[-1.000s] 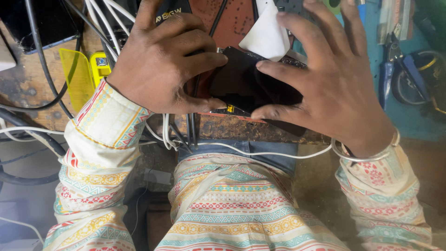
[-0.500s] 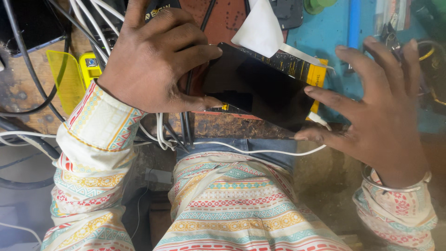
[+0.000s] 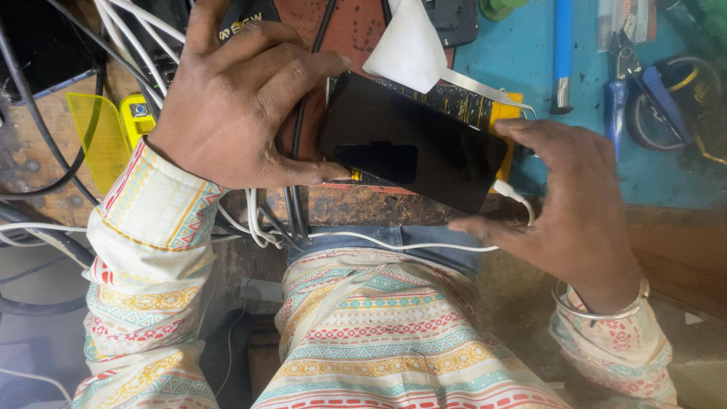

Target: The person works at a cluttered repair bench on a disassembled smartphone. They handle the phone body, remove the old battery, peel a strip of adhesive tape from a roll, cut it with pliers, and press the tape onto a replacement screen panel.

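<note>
Your cluttered worktop (image 3: 651, 178) is part blue, part worn wood. At its centre lies the black glass-fronted smartphone (image 3: 413, 140), tilted. Your left hand (image 3: 242, 98) grips its 9 o'clock end; your right hand (image 3: 572, 212) curls half-open, touching its 3 o'clock end. A white plastic pick (image 3: 409, 45) sits at 12 o'clock.

Between the hands lies a glossy black phone (image 3: 409, 144) over a black-and-yellow board (image 3: 485, 106). Above it sits a white wedge (image 3: 409, 45). Beyond the right hand (image 3: 575, 204) the worktop (image 3: 591, 151) is teal-blue. Sleeves (image 3: 144, 250) carry striped red, yellow and turquoise bands on cream.
</note>
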